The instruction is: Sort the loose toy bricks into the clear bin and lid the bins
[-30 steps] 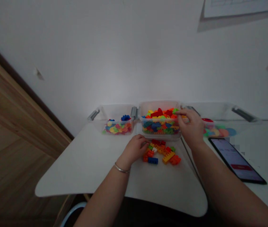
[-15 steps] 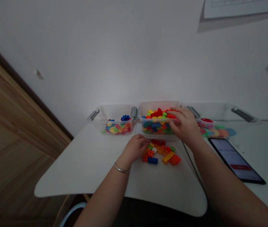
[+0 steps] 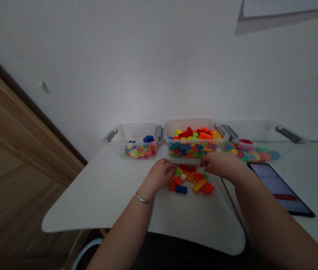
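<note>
A loose pile of toy building bricks lies on the white table (image 3: 105,195): a blue brick (image 3: 181,189) in front, a yellow brick (image 3: 199,185) and an orange brick (image 3: 207,188) to the right, with red, green and white ones behind. At the pile's left edge rests my left hand (image 3: 161,175), fingers loosely bent and apart from the thumb, nothing visible in them. My right hand (image 3: 223,164) hovers at the pile's back right, in front of a clear box (image 3: 194,120) heaped with bricks. Its fingers and thumb are apart, and no brick shows between them.
Left of the brick box stands a clear tub (image 3: 139,129) of small coloured pieces. Another clear tub (image 3: 248,127) with round coloured pieces is on the right. A lit phone (image 3: 281,189) lies at the right. The wall (image 3: 147,67) rises behind the boxes.
My right hand has come out of the brick box and moved down toward me, to the pile's back right. My left hand has stayed about where it was.
</note>
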Demonstrator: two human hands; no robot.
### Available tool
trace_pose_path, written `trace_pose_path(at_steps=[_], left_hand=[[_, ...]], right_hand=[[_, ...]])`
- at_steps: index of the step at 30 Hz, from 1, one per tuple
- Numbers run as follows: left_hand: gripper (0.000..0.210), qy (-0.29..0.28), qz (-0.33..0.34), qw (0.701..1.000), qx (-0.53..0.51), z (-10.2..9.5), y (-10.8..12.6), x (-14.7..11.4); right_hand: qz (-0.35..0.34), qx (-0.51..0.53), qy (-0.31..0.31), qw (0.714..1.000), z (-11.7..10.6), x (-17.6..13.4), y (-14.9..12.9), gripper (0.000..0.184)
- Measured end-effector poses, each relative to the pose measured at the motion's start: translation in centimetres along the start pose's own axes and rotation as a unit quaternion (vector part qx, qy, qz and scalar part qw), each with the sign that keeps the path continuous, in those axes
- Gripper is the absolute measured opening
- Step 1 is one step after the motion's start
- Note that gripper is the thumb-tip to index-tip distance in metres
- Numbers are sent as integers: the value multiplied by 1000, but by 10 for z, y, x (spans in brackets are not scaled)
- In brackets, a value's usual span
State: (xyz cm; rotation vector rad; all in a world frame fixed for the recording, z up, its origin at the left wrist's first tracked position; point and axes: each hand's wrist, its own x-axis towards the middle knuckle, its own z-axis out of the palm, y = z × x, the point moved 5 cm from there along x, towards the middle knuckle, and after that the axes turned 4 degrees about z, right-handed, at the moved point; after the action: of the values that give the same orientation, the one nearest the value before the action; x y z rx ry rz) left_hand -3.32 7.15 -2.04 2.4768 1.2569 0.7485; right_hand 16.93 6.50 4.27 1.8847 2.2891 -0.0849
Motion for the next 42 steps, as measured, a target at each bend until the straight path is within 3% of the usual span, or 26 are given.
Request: trace_pose_path(at_steps=[12,24,28,30,32,36,39,41,42], left_hand=[[22,2,3,1000,3,-1,1,0],[22,3,9,1000,0,0,1,-1],[23,1,10,1000,2,0,1,0],[23,1,10,1000,-1,0,1,0],[23,1,11,1000,-1,0,1,0],[23,3,5,1000,2,0,0,0],[22,0,-2,1000,2,0,0,0],[22,-2,1,1000,2,-1,2,0],[22,-3,3,1000,3,-1,2,0]], right_hand=[[-48,27,-56,997,38,25,3,30],[-54,32,10,998,42,32,6,25],[-47,21,25,998,23,22,10,28],[-43,31,55,997,4,11,18,29],[-80,92,130,984,-20,-5,26,27],[-47,204,359,910,-54,-31,54,27],[32,223,488,844,-53,-32,69,28],[71,225,529,815,-45,-23,72,25],[82,219,531,815,-40,-17,72,23]])
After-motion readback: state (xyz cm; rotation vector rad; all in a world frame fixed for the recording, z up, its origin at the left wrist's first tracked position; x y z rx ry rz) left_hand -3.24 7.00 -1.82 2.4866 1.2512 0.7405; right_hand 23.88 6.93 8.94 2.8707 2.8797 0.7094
